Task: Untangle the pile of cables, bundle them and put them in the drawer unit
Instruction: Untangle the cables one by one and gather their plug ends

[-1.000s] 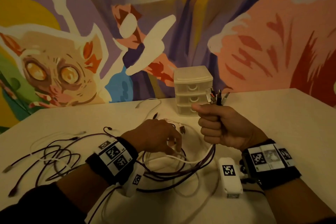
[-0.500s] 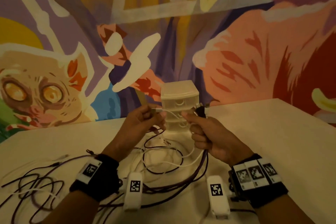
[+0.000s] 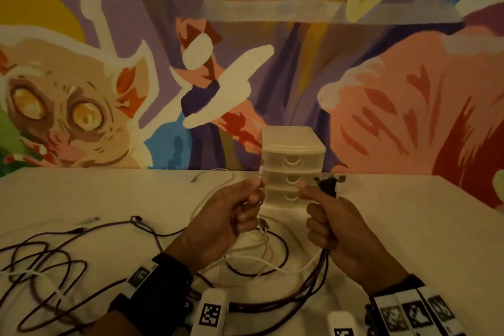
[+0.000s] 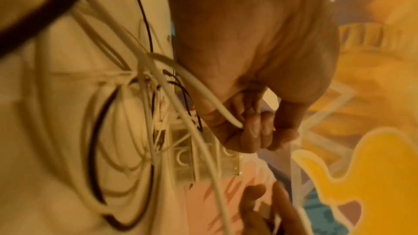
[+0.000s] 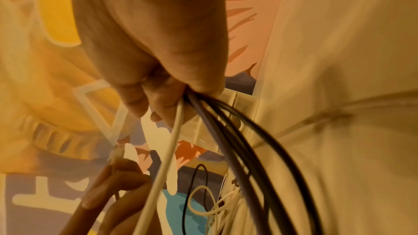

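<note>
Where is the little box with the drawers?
In the head view, the drawer unit stands at the far middle of the table, against the painted wall, just behind and between the raised left hand and right hand.

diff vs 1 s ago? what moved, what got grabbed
The left hand came up off the table and now pinches the end of a white cable, raised level with the right hand. The right hand keeps its grip on the bunch of cable ends. The drawer unit stays shut, and the loose dark cables at left lie as before.
</note>
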### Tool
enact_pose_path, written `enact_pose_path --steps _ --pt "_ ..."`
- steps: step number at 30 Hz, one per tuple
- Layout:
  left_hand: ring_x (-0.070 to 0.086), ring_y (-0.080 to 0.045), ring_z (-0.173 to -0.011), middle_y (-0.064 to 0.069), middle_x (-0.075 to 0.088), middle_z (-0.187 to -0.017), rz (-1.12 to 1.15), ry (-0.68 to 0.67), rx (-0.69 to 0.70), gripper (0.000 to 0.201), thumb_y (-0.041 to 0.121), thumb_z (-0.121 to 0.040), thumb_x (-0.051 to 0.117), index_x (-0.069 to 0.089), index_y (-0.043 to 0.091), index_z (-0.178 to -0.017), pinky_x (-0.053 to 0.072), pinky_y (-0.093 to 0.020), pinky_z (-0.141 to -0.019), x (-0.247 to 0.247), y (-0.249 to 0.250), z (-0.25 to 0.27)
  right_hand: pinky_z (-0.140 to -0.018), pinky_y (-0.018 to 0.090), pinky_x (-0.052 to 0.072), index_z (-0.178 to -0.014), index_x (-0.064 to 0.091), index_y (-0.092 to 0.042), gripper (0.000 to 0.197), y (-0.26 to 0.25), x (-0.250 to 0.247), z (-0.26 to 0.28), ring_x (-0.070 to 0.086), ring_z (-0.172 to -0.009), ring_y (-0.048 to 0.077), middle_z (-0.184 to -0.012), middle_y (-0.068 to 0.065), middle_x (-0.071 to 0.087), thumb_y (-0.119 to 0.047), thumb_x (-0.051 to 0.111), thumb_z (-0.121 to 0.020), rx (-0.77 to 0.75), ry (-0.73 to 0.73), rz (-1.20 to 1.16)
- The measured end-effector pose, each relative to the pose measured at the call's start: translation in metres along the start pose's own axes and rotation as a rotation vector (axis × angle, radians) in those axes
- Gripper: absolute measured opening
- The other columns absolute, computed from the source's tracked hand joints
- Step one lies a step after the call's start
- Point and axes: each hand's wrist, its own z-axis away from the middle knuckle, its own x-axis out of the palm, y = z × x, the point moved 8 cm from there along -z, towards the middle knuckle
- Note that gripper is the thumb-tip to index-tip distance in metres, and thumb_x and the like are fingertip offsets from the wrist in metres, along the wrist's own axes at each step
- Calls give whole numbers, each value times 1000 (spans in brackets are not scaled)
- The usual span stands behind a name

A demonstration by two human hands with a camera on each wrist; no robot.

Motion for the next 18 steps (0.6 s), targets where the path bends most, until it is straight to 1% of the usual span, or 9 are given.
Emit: enact_pose_path --steps 3,5,6,7,10,12,14,16,18 --pt "31 -6 -52 -2 57 -79 -240 -14 -9 29 24 -103 64 76 2 -116 20 -22 -48 -8 -14 0 -44 28 16 -108 74 -6 37 -2 3 3 16 -49 12 -65 -3 14 -38 81 -91 -66 32 58" --pt "33 -7 -51 -6 60 -82 -314 -29 -3 28 28 -100 67 79 5 -113 24 -20 -46 -8 -21 -1 -48 31 16 -84 75 -20 23 -3 8 7 16 -51 14 -66 -1 14 -41 83 -91 -74 20 117" --pt "34 -7 -51 -7 61 -83 -330 -33 5 28 28 -100 68 80 6 -112 25 -20 -46 -7 -22 -2 -49 32 15 -72 74 -27 25 -2 9 8 16 -51 14 -65 -1 15 -40 83 -91 -75 4 149" --pt "35 -8 -52 -8 62 -83 -344 -33 14 28 28 -101 67 80 7 -112 26 -21 -46 -6 -22 -1 -49 31 16 -69 74 -29 26 -1 10 10 17 -50 14 -63 -2 17 -38 83 -92 -70 6 174" --pt "37 -10 -52 -8 63 -83 -413 -18 26 31 33 -105 62 79 7 -110 28 -23 -45 -3 -21 1 -45 28 20 -89 78 -14 20 -3 9 9 20 -46 12 -56 -5 25 -33 85 -89 -124 43 196" --pt "39 -11 -49 -8 63 -80 -475 -1 25 40 44 -103 62 78 8 -103 29 -24 -44 -2 -20 2 -46 29 20 -81 76 -19 17 -8 2 8 22 -46 12 -56 -6 28 -30 86 -89 -186 130 148" --pt "42 -11 -50 -7 60 -76 -537 0 20 44 52 -101 62 78 12 -99 32 -24 -47 0 -19 3 -50 32 17 -70 73 -29 23 -17 -11 9 20 -50 12 -60 -6 27 -27 86 -90 -245 224 26" --pt "41 -8 -55 -8 53 -76 -553 0 35 38 49 -101 62 79 16 -100 34 -21 -51 2 -15 5 -53 36 15 -65 68 -30 32 -22 -20 9 16 -54 14 -63 -4 23 -26 83 -93 -269 281 -80" --pt "34 -8 -54 -7 46 -73 -523 -16 64 36 47 -104 58 78 17 -104 29 -21 -50 5 -10 7 -52 35 15 -69 62 -30 32 -21 -18 10 14 -56 15 -65 -2 21 -30 82 -94 -267 269 -76"
